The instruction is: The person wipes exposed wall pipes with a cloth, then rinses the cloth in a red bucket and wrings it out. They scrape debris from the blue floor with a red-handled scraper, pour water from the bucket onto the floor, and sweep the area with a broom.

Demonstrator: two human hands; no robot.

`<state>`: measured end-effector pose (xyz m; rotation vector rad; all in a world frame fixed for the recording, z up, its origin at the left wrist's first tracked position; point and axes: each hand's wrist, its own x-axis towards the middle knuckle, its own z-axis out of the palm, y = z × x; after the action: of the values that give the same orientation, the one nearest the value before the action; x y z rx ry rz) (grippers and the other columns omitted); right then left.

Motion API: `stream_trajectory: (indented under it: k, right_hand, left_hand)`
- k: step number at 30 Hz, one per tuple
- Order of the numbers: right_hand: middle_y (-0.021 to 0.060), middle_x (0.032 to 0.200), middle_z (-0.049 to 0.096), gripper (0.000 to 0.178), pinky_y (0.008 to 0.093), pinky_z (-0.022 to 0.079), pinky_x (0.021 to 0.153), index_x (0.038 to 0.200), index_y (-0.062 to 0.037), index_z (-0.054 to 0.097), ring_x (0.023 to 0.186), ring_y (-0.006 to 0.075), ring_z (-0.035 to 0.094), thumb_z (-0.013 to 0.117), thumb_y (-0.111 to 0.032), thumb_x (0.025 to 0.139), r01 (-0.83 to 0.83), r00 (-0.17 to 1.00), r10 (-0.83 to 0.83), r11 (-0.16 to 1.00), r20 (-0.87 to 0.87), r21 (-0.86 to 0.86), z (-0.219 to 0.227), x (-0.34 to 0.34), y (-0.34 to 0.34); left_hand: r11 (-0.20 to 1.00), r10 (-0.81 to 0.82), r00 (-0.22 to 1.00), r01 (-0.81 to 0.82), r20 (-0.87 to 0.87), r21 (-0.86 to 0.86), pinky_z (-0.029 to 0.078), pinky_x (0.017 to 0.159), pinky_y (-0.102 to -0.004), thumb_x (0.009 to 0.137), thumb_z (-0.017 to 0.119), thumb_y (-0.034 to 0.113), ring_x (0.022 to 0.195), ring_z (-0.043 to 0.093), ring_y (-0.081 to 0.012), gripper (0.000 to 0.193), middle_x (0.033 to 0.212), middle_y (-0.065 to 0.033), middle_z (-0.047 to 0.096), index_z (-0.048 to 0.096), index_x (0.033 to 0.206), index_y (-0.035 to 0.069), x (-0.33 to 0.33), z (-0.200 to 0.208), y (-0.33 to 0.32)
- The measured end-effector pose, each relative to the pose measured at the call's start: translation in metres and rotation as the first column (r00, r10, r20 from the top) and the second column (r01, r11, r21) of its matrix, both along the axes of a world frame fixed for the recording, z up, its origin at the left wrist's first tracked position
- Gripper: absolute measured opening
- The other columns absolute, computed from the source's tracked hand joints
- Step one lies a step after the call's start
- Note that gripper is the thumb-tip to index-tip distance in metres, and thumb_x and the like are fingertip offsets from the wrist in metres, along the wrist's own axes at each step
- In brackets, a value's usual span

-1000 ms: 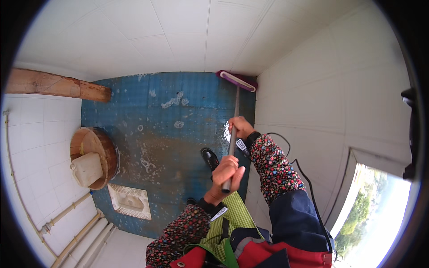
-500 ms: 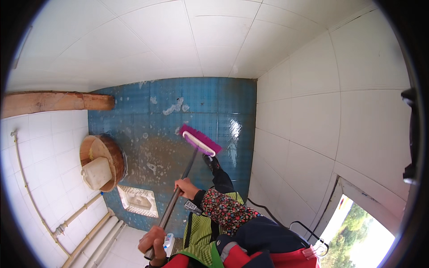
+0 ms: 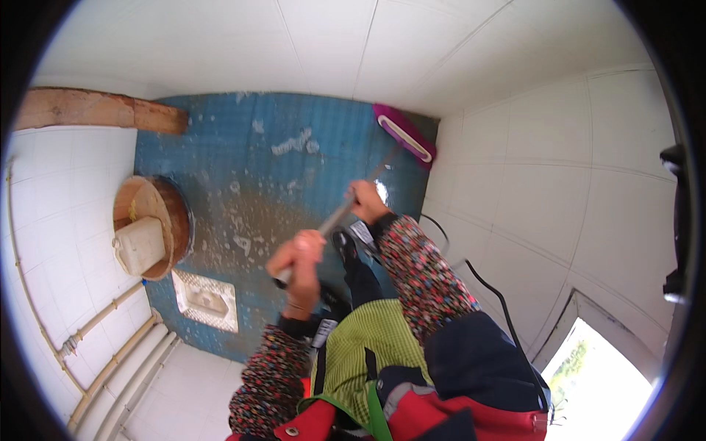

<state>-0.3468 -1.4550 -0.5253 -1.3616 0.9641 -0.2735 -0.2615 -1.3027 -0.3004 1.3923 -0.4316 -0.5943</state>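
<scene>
Both hands grip the dark pole of a floor brush. My left hand is closed round the pole's near end, and my right hand is closed higher up the pole, toward the head. The brush head, purple bristles with a white back, lies on the wet blue floor in the far right corner, by the white walls. Motion blurs the pole and my left hand a little. White foam patches and a brownish wet area mark the floor.
At the left stands a wooden tub with a pale plastic jerrycan in it. Nearer is a squat toilet set in the floor. Pipes run along the left wall; a wooden beam juts in. A dark cable hangs at my right.
The brush head has moved from mid-floor to the far right corner. Both hands have gone forward and to the right with the pole, and more of my left sleeve shows.
</scene>
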Motion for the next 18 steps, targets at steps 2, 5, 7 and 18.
stream_trajectory:
  k: [2,5,7,18]
  right_hand:
    - [0.0094,0.076,0.057,0.003,0.0389,0.05,0.055,0.087,-0.0054,0.055,0.066,0.0231,0.06,0.054,-0.007,0.085,0.092,0.991,-0.123,0.915,0.054,0.393,-0.022,0.022,0.042]
    - [0.0072,0.079,0.057,0.013,0.0486,0.053,0.062,0.098,-0.0075,0.053,0.071,0.026,0.061,0.057,-0.016,0.09,0.292,0.942,-0.285,0.447,-0.175,0.845,-0.028,0.06,0.124]
    - [0.0095,0.07,0.053,0.007,0.0454,0.049,0.05,0.08,-0.0056,0.052,0.06,0.0268,0.059,0.059,-0.007,0.082,0.233,0.921,-0.363,0.218,-0.143,0.948,-0.011,0.078,0.174]
    - [0.0069,0.057,0.045,0.015,0.0343,0.038,0.032,0.085,-0.0029,0.043,0.036,0.0196,0.046,0.057,-0.007,0.085,0.509,0.849,-0.45,0.553,-0.277,0.66,0.03,0.054,0.297]
  left_hand:
    - [0.979,0.099,0.995,-0.101,0.017,0.176,0.043,0.061,-0.0269,0.094,0.049,0.006,0.066,0.051,-0.0133,0.025,0.073,-0.0063,0.058,0.056,0.073,-0.005,0.008,-0.003,0.038]
    - [0.939,0.268,0.941,-0.303,0.207,0.161,0.043,0.063,-0.0294,0.094,0.048,0.005,0.068,0.05,-0.0143,0.025,0.07,-0.0061,0.055,0.053,0.072,-0.005,-0.009,0.008,0.106]
    - [0.901,0.376,0.915,-0.398,0.147,0.172,0.046,0.073,-0.0326,0.092,0.05,0.004,0.074,0.053,-0.0176,0.026,0.067,-0.0069,0.052,0.049,0.067,-0.002,-0.019,0.023,0.145]
    - [0.698,0.189,0.849,0.238,-0.494,0.676,0.048,0.074,-0.0309,0.094,0.056,0.021,0.069,0.056,-0.0163,0.023,0.072,-0.0073,0.055,0.056,0.102,0.0,-0.056,0.125,0.291]
